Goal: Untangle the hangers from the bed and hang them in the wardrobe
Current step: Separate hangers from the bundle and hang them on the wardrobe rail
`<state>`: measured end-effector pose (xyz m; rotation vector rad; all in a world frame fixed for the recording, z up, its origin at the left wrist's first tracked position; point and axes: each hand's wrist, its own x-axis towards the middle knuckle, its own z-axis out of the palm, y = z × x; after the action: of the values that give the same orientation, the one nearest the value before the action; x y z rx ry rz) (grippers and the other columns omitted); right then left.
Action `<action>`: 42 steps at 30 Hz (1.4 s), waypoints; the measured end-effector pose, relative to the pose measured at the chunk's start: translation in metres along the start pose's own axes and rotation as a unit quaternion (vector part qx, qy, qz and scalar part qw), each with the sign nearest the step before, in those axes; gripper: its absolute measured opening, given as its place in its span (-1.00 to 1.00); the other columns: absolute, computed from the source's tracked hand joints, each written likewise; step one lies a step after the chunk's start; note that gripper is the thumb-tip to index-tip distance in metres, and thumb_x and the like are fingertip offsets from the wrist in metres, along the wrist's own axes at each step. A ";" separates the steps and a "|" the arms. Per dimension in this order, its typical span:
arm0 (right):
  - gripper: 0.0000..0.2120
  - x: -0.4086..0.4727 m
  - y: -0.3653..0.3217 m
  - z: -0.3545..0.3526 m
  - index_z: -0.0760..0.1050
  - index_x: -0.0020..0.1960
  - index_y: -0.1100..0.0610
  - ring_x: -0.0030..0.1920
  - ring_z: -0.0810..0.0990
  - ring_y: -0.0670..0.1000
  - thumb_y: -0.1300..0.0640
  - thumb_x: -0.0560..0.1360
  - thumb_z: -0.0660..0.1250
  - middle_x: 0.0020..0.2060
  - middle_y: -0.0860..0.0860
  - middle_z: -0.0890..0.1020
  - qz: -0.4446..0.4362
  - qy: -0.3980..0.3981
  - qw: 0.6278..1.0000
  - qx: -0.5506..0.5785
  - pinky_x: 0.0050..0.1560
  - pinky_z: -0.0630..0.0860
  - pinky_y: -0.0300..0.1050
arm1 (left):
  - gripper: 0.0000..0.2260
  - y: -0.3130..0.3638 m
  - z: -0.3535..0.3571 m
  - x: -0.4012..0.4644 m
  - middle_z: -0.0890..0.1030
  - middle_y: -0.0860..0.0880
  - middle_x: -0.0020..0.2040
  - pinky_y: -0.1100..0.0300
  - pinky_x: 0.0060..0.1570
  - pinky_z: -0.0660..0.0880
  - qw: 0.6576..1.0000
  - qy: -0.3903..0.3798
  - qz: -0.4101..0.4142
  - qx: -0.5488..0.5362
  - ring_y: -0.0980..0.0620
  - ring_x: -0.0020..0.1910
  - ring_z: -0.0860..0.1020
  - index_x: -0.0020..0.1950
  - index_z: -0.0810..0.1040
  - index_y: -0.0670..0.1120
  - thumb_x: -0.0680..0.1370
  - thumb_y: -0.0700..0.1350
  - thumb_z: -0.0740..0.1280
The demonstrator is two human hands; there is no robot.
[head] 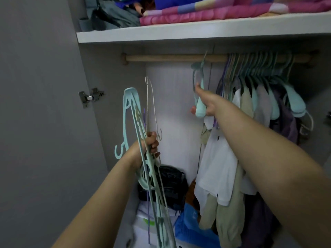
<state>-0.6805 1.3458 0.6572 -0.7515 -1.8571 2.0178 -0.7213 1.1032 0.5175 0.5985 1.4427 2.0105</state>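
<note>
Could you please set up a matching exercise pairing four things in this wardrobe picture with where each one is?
Things:
1. bundle of hangers
2. single teal hanger
3. pink blanket
4. shirts

Places:
A. on the top shelf
B. gripped in the left hand
C. hanging on the right part of the rail
D. held up near the rail by the right hand

Pairs: 1-B, 2-D, 3-A, 4-C

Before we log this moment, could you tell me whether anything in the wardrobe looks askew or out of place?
Yes: the teal hanger gripped by the right hand hangs edge-on, twisted against the row of hangers on the wooden rail. The left hand grips a bundle of hangers with hooks pointing different ways.
</note>
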 end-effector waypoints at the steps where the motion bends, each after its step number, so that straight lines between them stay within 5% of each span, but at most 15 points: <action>1: -0.38 0.001 -0.009 -0.003 0.29 0.24 0.09 -0.32 0.51 0.07 -0.36 0.44 0.22 -0.14 0.09 0.41 0.005 0.004 1.000 0.004 -0.26 0.60 -0.03 | -0.77 0.002 0.002 0.001 0.35 0.06 -0.45 0.13 -0.24 0.45 1.000 0.005 0.002 0.009 0.11 -0.53 0.30 -0.23 0.36 -0.01 0.63 -0.04 0.24; 8: -0.56 0.021 -0.031 -0.035 0.32 0.13 0.12 -0.23 0.40 0.05 -0.19 0.49 0.31 -0.18 0.08 0.34 0.039 0.021 0.997 0.069 -0.31 0.57 0.01 | -0.78 0.008 0.010 0.008 0.35 0.06 -0.45 0.12 -0.22 0.48 0.993 0.086 -0.008 0.081 0.12 -0.53 0.34 -0.22 0.39 0.02 0.61 0.00 0.27; 13: -0.53 0.021 -0.027 -0.048 0.36 0.03 0.15 -0.23 0.41 0.07 -0.23 0.44 0.35 -0.16 0.08 0.38 0.058 0.033 0.991 0.115 -0.33 0.56 -0.04 | -0.75 0.006 0.007 0.007 0.22 0.05 -0.45 0.14 -0.21 0.45 0.999 0.033 0.001 0.030 0.09 -0.50 0.21 -0.24 0.34 0.03 0.63 -0.01 0.24; 18: -0.37 0.012 -0.001 -0.042 0.29 0.37 0.03 0.12 0.45 0.17 -0.27 0.43 0.34 0.26 0.04 0.36 0.025 0.051 0.986 0.159 -0.38 0.61 0.03 | -0.76 0.000 0.009 -0.003 0.17 0.10 -0.56 0.18 -0.39 0.10 0.992 -0.053 0.059 -0.094 0.11 -0.52 0.06 -0.24 0.27 -0.05 0.56 0.02 0.17; 22: -0.14 -0.014 0.066 -0.021 0.07 0.53 0.05 0.28 0.45 0.25 -0.33 0.41 0.30 0.45 0.22 0.23 0.069 -0.007 0.985 0.160 -0.01 0.57 0.13 | -0.69 -0.009 0.006 -0.016 0.04 0.07 -0.50 0.20 -0.34 0.43 0.976 -0.070 0.064 -0.195 0.10 -0.52 0.03 -0.17 0.34 -0.09 0.44 0.11 0.35; 25: -0.23 -0.043 0.133 0.008 0.21 0.46 0.20 0.07 0.58 0.15 -0.31 0.47 0.23 0.31 0.21 0.45 0.109 -0.076 0.991 0.034 -0.04 0.58 0.04 | -0.60 -0.021 0.000 -0.026 0.06 0.07 -0.52 0.16 -0.30 0.51 0.961 -0.095 0.055 -0.255 0.11 -0.55 0.06 -0.24 0.45 -0.10 0.24 0.05 0.61; 28: -0.55 -0.068 0.186 0.042 0.52 0.18 0.21 -0.19 0.57 -0.01 -0.15 0.57 0.19 0.00 0.08 0.63 0.067 -0.122 0.978 -0.158 -0.10 0.56 -0.09 | -0.65 -0.034 -0.002 -0.038 0.09 0.07 -0.55 0.12 -0.25 0.53 0.951 -0.123 0.055 -0.278 0.11 -0.57 0.10 -0.29 0.46 -0.10 0.30 0.03 0.59; 31: -0.70 -0.086 0.218 0.064 0.52 -0.02 0.08 -0.34 0.51 -0.06 -0.13 0.57 0.19 -0.28 -0.04 0.58 0.031 -0.168 0.949 -0.266 -0.30 0.54 -0.21 | -0.68 -0.047 -0.008 -0.049 0.12 0.05 -0.58 0.15 -0.29 0.54 0.949 -0.141 0.052 -0.278 0.09 -0.58 0.11 -0.32 0.42 -0.11 0.41 0.01 0.50; 34: -0.76 -0.090 0.238 0.069 0.52 -0.17 0.17 -0.47 0.38 -0.09 0.02 0.54 0.30 -0.56 -0.11 0.47 -0.019 -0.150 0.947 -0.284 -0.51 0.30 -0.35 | -0.71 -0.055 -0.016 -0.056 0.16 0.05 -0.59 0.21 -0.34 0.50 0.955 -0.133 0.042 -0.260 0.10 -0.59 0.16 -0.33 0.43 -0.08 0.51 0.01 0.39; 38: -0.64 -0.091 0.255 0.068 0.45 -0.28 0.29 -0.40 0.45 0.02 0.03 0.53 0.32 -0.40 0.18 0.54 -0.099 -0.041 0.968 -0.225 -0.35 0.31 -0.15 | -0.63 -0.064 -0.020 -0.056 0.45 0.02 -0.53 0.25 -0.37 0.52 0.981 -0.001 0.011 -0.194 0.07 -0.52 0.49 -0.41 0.55 -0.06 0.57 -0.04 0.20; 42: -0.85 -0.093 0.270 0.064 0.53 -0.09 0.03 -0.30 0.60 0.02 -0.02 0.55 0.27 -0.39 -0.03 0.62 -0.155 0.031 0.972 -0.171 -0.21 0.50 -0.05 | -0.84 -0.076 -0.024 -0.060 0.55 -0.01 -0.40 0.17 -0.32 0.57 0.982 0.125 -0.016 -0.140 0.01 -0.40 0.59 -0.17 0.56 -0.08 0.58 -0.10 0.26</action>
<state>-0.6046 1.2093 0.4100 -0.5548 -2.1592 1.4880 -0.6781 1.0642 0.4362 0.2071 1.2601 2.2725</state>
